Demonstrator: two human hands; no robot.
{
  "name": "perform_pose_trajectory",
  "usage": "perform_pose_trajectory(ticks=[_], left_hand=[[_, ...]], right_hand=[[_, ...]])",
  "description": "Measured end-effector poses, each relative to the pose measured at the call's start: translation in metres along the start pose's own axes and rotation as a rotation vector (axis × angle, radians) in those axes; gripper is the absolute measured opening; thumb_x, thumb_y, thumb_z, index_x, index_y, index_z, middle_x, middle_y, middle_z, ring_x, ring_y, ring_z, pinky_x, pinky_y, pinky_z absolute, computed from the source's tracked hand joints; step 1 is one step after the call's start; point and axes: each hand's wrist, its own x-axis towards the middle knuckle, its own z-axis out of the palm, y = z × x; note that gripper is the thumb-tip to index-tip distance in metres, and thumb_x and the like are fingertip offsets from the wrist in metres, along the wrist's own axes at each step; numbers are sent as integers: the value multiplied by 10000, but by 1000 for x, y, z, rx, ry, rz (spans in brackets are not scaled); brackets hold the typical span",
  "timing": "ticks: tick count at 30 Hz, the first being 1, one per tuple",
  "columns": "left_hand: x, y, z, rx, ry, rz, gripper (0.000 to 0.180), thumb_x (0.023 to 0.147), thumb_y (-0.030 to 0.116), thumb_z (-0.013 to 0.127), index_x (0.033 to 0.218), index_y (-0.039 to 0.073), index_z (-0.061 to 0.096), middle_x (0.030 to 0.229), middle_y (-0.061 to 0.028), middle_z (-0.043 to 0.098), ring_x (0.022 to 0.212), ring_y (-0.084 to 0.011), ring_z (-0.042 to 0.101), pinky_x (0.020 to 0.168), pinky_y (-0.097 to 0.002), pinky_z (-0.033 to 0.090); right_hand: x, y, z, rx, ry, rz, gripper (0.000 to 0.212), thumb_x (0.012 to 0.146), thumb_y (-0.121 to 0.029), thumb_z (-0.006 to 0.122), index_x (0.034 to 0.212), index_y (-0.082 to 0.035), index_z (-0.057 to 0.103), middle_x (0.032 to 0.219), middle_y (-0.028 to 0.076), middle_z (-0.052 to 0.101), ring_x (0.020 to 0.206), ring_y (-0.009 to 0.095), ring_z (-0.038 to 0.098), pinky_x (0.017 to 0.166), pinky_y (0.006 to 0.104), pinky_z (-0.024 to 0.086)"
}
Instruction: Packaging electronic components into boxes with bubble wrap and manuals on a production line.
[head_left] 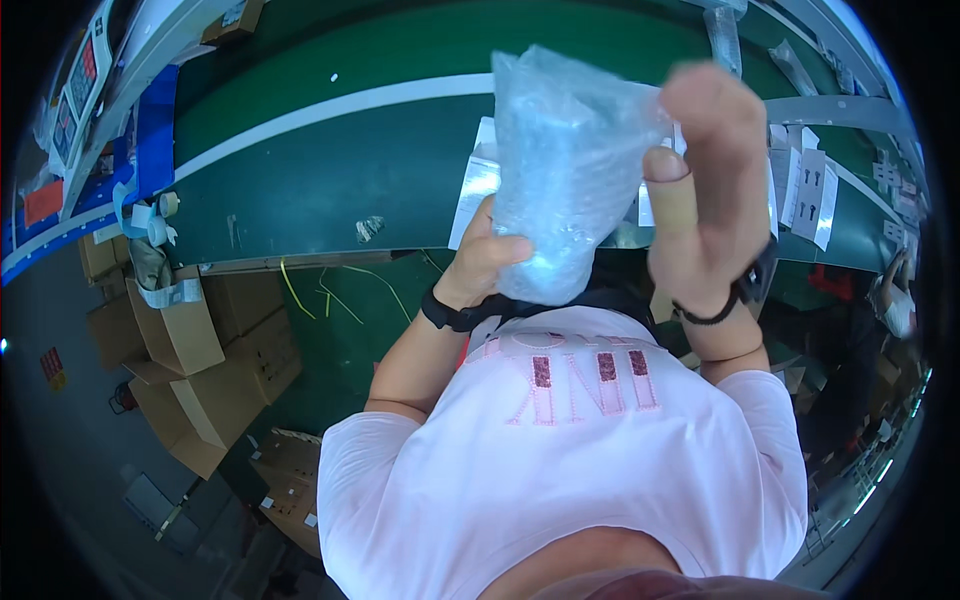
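A clear bubble-wrap bag (560, 170) with a pale bluish item inside is held up over the table's near edge. My left hand (483, 258) is closed on its lower left side, the thumb lying across the front. The bag's wrapping keeps me from making out the item's kind. My right hand (708, 190) is raised at the upper right corner of the bag. A beige covering wraps its thumb, below the nail. Motion smears the other fingers, so whether they grip the corner cannot be seen.
Behind the bag, white printed sheets or flat boxes (812, 190) lie on the green table (330, 190). A scrap of clear plastic (370, 229) rests near the front edge. Open cardboard boxes (200, 390) stand on the left floor. At the far left is a keypad device (80, 95).
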Motion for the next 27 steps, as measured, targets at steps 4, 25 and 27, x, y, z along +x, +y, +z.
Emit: perform_pose_trajectory(ticks=[4,25,27], left_hand=[[-3,-4,10,869,54,37,528,759,236,700,1192,-38,571,1172,-148,592,1077,-223,575,909,-296,444],[13,35,-87,1538,678,-111,313,842,185,512,733,-80,641,772,-314,605,742,-457,630,698,-488,501],[-2,22,-88,1260,730,-175,402,886,269,489,769,-91,624,730,-239,651,668,-354,643,672,-395,498]], right_hand=[[-43,21,13,718,-48,653,682,781,-259,770,1330,17,474,1233,140,560,1140,211,526,976,323,415],[-13,131,139,976,172,847,160,935,-163,577,1008,-26,617,906,45,650,818,150,631,735,290,500],[-6,120,130,857,-13,932,161,934,-159,577,1002,-19,618,886,46,654,790,150,634,715,286,501]])
